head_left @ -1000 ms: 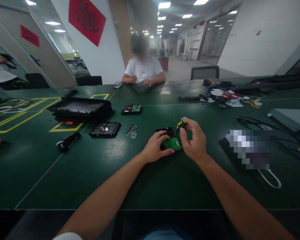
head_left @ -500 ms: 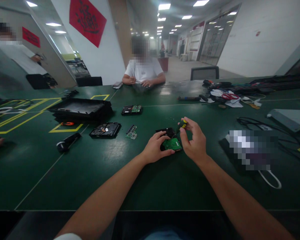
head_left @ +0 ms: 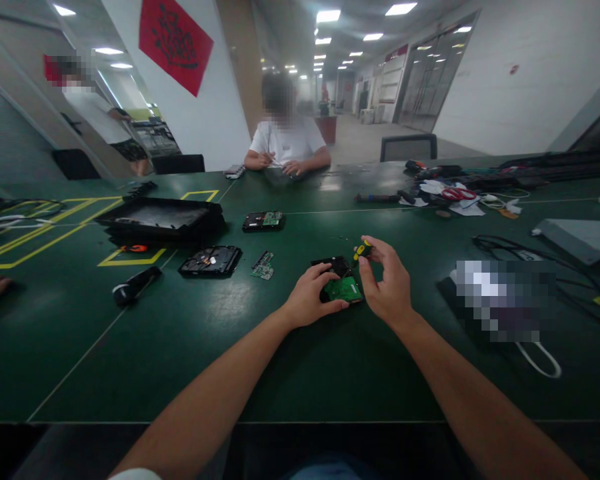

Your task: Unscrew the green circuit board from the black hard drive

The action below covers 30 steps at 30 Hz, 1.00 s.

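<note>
A hard drive [head_left: 345, 289] with a green circuit board lies in front of me on the green table [head_left: 260, 373]. My left hand [head_left: 311, 293] grips it from the left, thumb at its near edge and fingers over the far part. My right hand [head_left: 387, 277] pinches a yellow and black screwdriver [head_left: 363, 249] between thumb and fingers. The screwdriver's handle is above the drive's far right corner, its tip too small to make out. Left of the drive lies a loose circuit board [head_left: 263, 265], and farther left an opened hard drive [head_left: 211, 261].
Another hard drive [head_left: 263, 221] lies farther back. A black tray [head_left: 163, 220] and a black tool [head_left: 137, 285] are at left. Cables, a grey metal box [head_left: 580, 240] and a blurred object [head_left: 500, 300] are at right. A co-worker [head_left: 287, 143] sits opposite; another person [head_left: 97, 117] stands behind at left.
The screwdriver handle has turned in my right hand, showing more yellow. My left hand stays on the hard drive. The person in the background at left has moved rightward.
</note>
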### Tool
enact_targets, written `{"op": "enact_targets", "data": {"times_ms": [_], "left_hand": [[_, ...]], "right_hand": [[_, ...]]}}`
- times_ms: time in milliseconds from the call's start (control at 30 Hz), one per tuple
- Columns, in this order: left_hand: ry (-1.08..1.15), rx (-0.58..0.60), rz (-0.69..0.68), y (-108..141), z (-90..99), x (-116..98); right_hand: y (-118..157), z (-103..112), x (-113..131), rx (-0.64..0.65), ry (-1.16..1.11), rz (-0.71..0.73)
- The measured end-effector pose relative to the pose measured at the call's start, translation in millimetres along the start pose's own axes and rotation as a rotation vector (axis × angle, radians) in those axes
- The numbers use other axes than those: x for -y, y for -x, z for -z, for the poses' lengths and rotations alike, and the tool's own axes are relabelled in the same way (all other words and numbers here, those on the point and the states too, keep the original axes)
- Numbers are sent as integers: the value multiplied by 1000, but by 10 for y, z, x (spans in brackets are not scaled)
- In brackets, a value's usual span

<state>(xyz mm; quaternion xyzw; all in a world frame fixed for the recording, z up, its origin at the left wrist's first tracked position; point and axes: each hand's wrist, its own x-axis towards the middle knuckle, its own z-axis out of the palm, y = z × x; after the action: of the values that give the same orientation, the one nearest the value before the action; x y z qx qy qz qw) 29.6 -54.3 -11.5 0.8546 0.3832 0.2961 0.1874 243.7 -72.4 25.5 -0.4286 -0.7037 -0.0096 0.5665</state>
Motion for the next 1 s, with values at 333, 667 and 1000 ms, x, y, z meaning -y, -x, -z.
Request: {"op": "enact_targets", "data": {"times_ms": [333, 667, 1000], "left_hand": [[-10, -3, 3, -2, -3, -2], [0, 1, -2, -2, 0, -2], [-13, -1, 1, 1, -14, 5]], "right_hand": [[0, 4, -9, -15, 4, 29], [-12, 16, 13, -16, 29, 53], [-9, 11, 5, -38, 24, 61]]}}
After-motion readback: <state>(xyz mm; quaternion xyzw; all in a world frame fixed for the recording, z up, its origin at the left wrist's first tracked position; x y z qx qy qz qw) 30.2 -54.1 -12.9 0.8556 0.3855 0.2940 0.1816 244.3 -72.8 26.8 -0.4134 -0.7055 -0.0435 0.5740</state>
